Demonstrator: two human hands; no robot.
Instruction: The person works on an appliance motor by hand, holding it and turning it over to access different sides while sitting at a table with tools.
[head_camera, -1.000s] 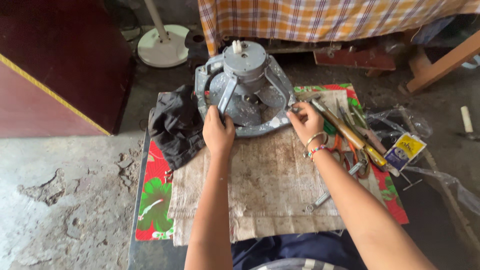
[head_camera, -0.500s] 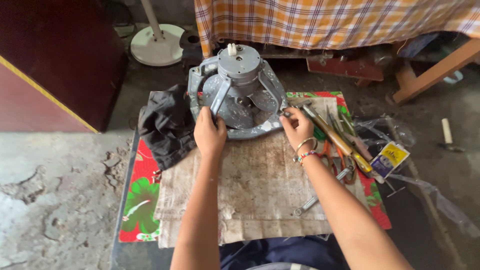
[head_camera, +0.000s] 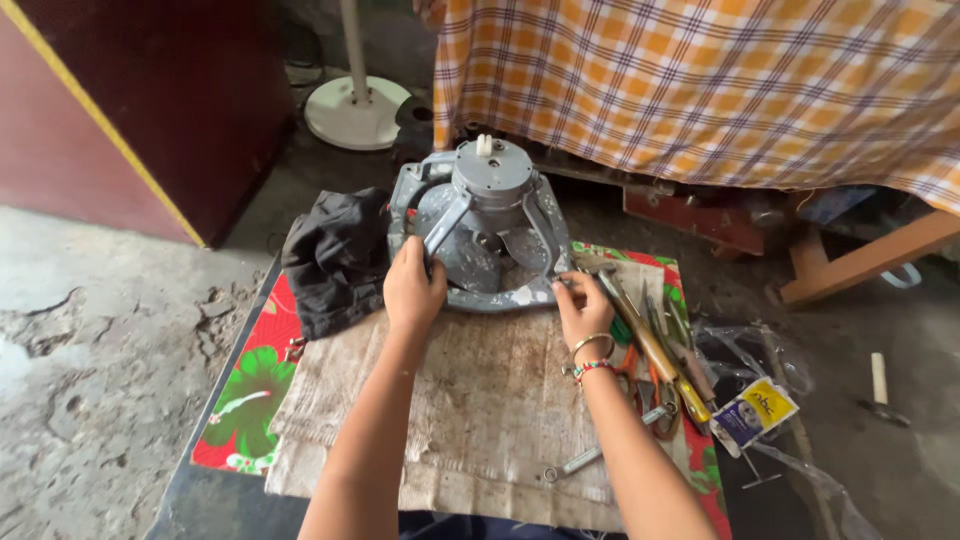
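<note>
A grey metal fan frame (head_camera: 480, 225) with a round motor housing on top stands at the far edge of a low table. My left hand (head_camera: 412, 288) grips the frame's near left rim, by one of its struts. My right hand (head_camera: 584, 310), with bangles on the wrist, holds the frame's near right corner. Fan blades show inside the frame, behind the struts.
A dirty white cloth (head_camera: 470, 410) over a red flowered sheet (head_camera: 245, 400) covers the table. A black rag (head_camera: 335, 255) lies left of the frame. Several hand tools (head_camera: 655, 350) lie to the right, with a small packet (head_camera: 755, 410). A fan stand base (head_camera: 355, 110) and a checked cloth (head_camera: 720, 80) are behind.
The view has shifted and come closer. Both hands stay on the frame's near rim; the frame looks slightly turned.
</note>
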